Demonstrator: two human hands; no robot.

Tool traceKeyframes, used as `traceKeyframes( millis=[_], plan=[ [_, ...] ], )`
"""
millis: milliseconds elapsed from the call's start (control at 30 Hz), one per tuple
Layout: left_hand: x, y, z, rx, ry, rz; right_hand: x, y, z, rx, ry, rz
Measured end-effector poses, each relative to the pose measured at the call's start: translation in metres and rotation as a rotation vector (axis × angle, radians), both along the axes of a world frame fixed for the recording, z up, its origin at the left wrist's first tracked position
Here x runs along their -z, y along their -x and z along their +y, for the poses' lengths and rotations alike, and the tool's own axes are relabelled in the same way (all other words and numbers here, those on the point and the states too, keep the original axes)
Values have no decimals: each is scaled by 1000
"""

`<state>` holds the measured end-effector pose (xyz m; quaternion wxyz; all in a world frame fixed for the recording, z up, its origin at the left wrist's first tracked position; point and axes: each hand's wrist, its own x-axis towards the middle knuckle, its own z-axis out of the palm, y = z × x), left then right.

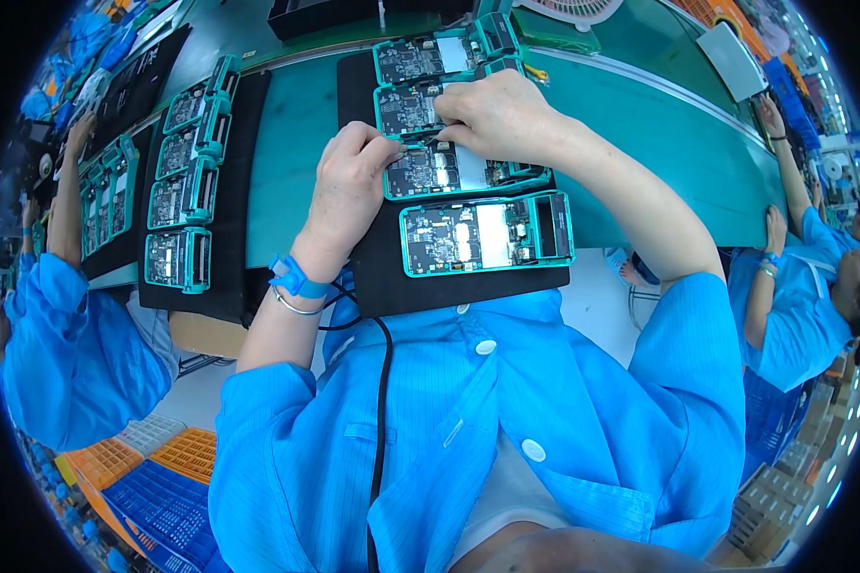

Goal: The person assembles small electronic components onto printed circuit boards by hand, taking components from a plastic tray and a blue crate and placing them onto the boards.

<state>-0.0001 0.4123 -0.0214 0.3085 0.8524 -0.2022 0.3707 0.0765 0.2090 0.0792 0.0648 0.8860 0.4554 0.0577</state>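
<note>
A column of teal-framed electronic devices with exposed circuit boards lies on a black mat (373, 297) in front of me. My left hand (352, 180) is closed in a pinch at the upper left edge of the second-nearest device (419, 176). Over that same upper edge, my right hand (495, 115) bends its fingers down in a pinch. A thin dark piece shows between the fingertips, too small to name. The nearest device (449, 239) lies flat, untouched, with a pale rectangle mid-board. Beyond my hands lie another device (403, 107) and the farthest one (420, 59), the former partly covered by my right hand.
Left of me, more open devices (170, 205) stand in a row on another black mat. Co-workers in blue sit left (72, 353) and right (795, 296). A black cable (384, 401) runs down my front. A white fan (573, 8) stands at the back.
</note>
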Motion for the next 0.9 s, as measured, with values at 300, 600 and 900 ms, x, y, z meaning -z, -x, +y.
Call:
traceKeyframes(
  millis=[300,600,900],
  plan=[
    [-7,-5,6,56,-81,38,0,2,0,-6,-2,-3],
    [-2,-4,7,78,-39,38,0,3,1,3,0,-9],
    [4,2,6,80,53,57,0,4,1,5,8,-10]
  ],
)
